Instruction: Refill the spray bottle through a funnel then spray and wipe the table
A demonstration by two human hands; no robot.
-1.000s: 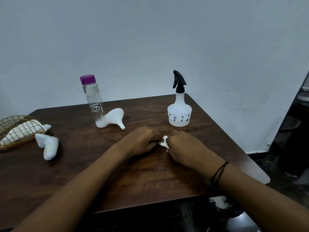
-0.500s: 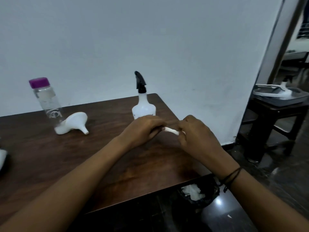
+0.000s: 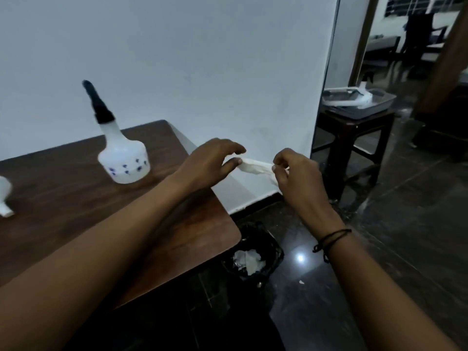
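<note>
hands lifted off table (image 3: 76, 198) | right hand (image 3: 296, 173) pinches tissue (image 3: 254, 167) | left hand (image 3: 210, 163) loosening

Dark wooden table (image 3: 76, 224) carried my spray bottle (image 3: 123, 158), upright near its far edge; white funnel (image 3: 4, 196) lay at left, partly cropped.

Beyond the right edge of the bench (image 3: 76, 211), the right hand (image 3: 298, 176) pinches a crumpled white tissue (image 3: 255, 166). The left hand (image 3: 210, 163) is just beside it, fingers spread and thumb at the tissue's left end. The spray bottle (image 3: 122, 158) stands upright on the bench, left of the hands; a white funnel (image 3: 4, 196) shows far left. Below the bench corner, a black bin (image 3: 253, 252) holds white tissue.
</note>
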